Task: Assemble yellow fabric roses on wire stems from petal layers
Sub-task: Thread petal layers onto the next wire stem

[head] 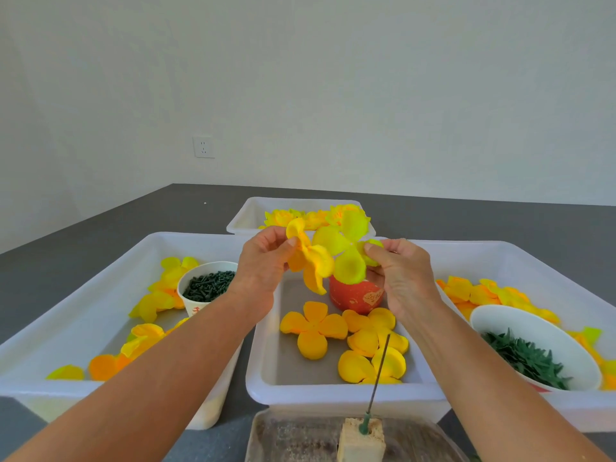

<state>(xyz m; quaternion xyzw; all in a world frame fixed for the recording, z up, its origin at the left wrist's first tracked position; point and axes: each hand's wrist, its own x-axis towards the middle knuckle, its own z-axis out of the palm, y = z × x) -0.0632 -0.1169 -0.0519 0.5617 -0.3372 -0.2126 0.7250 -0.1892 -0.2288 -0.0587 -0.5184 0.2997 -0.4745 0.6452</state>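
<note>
— So what are the hands doing?
— Both are raised above the middle tray [263, 378]. The left hand [263, 261] has its grip pinched, thumb against curled fingers, on an orange-yellow petal layer [310, 261]. The right hand [403, 271] pinches one lobe of a paler, lemon-yellow petal layer [346, 251], thumb pressed on top. The two layers touch between the hands.

— And just beneath the grip?
— A red paper cup [355, 296] stands in the middle tray, partly hidden by the lemon layer. Nearer the person lie loose flat petal layers [313, 330], spread on the tray floor.

— Where is the stem?
— Below those, closest to the person, a thin wire stem [380, 371] stands tilted in a foam block [361, 438] on a shallow dish [283, 438].

— Further out?
— Left of the left hand, a white tray [66, 285] holds scattered petals and a white cup of dark green pegs [208, 285]. Right of the right hand, another tray [550, 258] holds petals and a white bowl of green leaf pieces [526, 358]. Beyond the grip, a far tray [253, 211] holds yellow flower heads [293, 217]. All of it sits on a grey desk [100, 215].
</note>
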